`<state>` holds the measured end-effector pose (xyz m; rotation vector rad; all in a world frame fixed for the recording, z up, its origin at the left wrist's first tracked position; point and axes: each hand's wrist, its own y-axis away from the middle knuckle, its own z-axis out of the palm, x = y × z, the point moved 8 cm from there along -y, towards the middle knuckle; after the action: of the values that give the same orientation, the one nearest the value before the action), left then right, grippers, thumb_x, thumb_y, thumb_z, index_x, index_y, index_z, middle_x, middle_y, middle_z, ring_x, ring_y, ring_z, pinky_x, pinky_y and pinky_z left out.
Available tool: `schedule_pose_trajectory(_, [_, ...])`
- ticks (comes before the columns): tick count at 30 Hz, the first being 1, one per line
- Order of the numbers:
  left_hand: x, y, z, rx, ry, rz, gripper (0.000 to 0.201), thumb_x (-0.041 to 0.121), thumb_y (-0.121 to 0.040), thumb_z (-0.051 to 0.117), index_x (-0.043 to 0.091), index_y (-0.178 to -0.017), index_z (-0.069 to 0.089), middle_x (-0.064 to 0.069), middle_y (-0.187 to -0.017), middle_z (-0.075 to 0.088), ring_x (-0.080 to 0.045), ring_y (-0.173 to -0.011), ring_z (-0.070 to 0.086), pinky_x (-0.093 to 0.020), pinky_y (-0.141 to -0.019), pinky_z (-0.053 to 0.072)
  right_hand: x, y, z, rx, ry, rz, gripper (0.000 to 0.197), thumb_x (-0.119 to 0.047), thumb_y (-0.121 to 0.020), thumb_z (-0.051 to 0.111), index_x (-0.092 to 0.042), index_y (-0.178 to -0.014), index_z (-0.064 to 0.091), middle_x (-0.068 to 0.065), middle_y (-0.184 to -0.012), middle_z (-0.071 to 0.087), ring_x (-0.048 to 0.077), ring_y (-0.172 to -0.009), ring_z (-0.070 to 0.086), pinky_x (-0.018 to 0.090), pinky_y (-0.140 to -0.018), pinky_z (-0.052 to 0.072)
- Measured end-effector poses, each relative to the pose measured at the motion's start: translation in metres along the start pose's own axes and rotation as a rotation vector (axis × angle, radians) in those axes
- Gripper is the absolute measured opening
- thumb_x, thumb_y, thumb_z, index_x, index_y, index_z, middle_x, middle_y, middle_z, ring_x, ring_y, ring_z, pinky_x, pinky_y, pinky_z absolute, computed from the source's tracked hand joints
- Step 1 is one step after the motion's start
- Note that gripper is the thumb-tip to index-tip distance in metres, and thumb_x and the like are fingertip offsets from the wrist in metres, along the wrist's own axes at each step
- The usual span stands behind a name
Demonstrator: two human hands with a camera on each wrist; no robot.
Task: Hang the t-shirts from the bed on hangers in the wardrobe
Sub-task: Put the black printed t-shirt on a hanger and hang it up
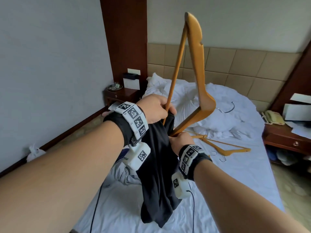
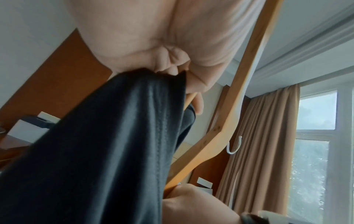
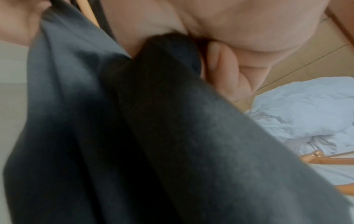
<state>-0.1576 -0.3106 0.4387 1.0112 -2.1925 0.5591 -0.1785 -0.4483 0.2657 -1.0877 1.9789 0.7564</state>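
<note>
We judge step: threading hanger (image 1: 195,64) into shirt (image 1: 158,174), held between hands above bed (image 1: 235,174). Left hand (image 1: 154,110) clenches shirt and hanger bar; right hand (image 1: 180,140) clenches shirt beside hanger's lower arm. Next: ease fabric over shoulder.

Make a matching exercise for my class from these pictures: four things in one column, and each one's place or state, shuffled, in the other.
Things
1. black t-shirt
2. raised wooden hanger
3. spare wooden hangers
4. telephone

Places or states
A. lying flat on the white bed sheet
B. on the nightstand right of the bed
C. hanging down from both hands
D. tilted on end, hook pointing right

Pairs: 1-C, 2-D, 3-A, 4-B
</note>
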Motion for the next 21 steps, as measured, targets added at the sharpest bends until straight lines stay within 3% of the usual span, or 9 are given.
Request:
schedule_pose_trajectory(2, [-0.007,-0.003,-0.010,-0.026,-0.011,0.034,0.043,-0.004,-0.082,0.057,0.034,-0.082,0.077,0.016,-0.097,0.073,-0.005,-0.100,0.066,-0.022,-0.085,0.052,-0.006,-0.001,0.010,0.032,0.025,0.027,0.031,-0.048,-0.078,0.070,-0.020,-0.092,0.074,0.001,-0.084,0.075,0.023,-0.079,0.071,0.040,-0.081,0.061])
schedule_pose_trajectory(8, [-0.021,-0.014,-0.034,-0.014,-0.054,0.154,0.036,0.000,-0.084,0.056,0.028,-0.071,0.075,0.022,-0.074,0.065,0.003,-0.078,0.058,-0.016,-0.068,0.039,-0.026,0.007,0.019,0.135,0.042,0.087,0.026,-0.044,-0.088,0.069,-0.019,-0.093,0.074,0.002,-0.085,0.074,0.022,-0.080,0.069,0.030,-0.068,0.052])
schedule_pose_trajectory(10, [-0.017,-0.019,-0.035,-0.056,-0.058,0.193,0.035,0.000,-0.085,0.055,0.025,-0.071,0.074,0.022,-0.067,0.064,0.003,-0.074,0.057,-0.016,-0.065,0.038,-0.026,0.013,0.015,0.187,-0.076,0.086,0.023,-0.043,-0.085,0.070,-0.020,-0.087,0.074,-0.001,-0.079,0.074,0.020,-0.075,0.070,0.029,-0.064,0.052])
schedule_pose_trajectory(14, [-0.009,-0.033,-0.034,-0.137,-0.076,0.253,0.035,0.000,-0.083,0.052,0.024,-0.070,0.074,0.017,-0.076,0.070,-0.005,-0.081,0.062,-0.023,-0.072,0.044,-0.033,0.028,-0.010,0.256,-0.481,0.016,0.035,-0.040,-0.070,0.073,-0.010,-0.088,0.071,0.002,-0.069,0.067,0.019,-0.061,0.060,0.027,-0.055,0.044])
schedule_pose_trajectory(17, [0.000,-0.040,-0.037,-0.160,-0.057,0.307,0.037,-0.002,-0.084,0.051,0.024,-0.070,0.073,0.026,-0.064,0.065,0.004,-0.069,0.058,-0.015,-0.063,0.039,-0.033,0.036,-0.037,0.318,-0.630,-0.026,0.036,-0.033,-0.080,0.082,-0.014,-0.109,0.071,0.004,-0.079,0.075,0.019,-0.072,0.070,0.033,-0.066,0.050])
schedule_pose_trajectory(18, [0.004,-0.041,-0.037,-0.178,-0.052,0.328,0.038,-0.003,-0.084,0.050,0.025,-0.071,0.073,0.028,-0.062,0.064,0.007,-0.065,0.057,-0.013,-0.061,0.038,-0.033,0.038,-0.044,0.339,-0.651,-0.046,0.036,-0.032,-0.080,0.082,-0.014,-0.109,0.071,0.004,-0.083,0.076,0.019,-0.078,0.072,0.037,-0.071,0.054])
schedule_pose_trajectory(21, [0.006,-0.047,-0.041,-0.196,-0.014,0.340,0.041,-0.003,-0.084,0.050,0.029,-0.077,0.076,0.023,-0.070,0.067,0.004,-0.071,0.060,-0.015,-0.065,0.042,-0.036,0.037,-0.055,0.393,-0.638,-0.071,0.016,-0.029,-0.076,0.080,-0.019,-0.088,0.077,0.007,-0.085,0.076,0.025,-0.084,0.072,0.049,-0.086,0.057])
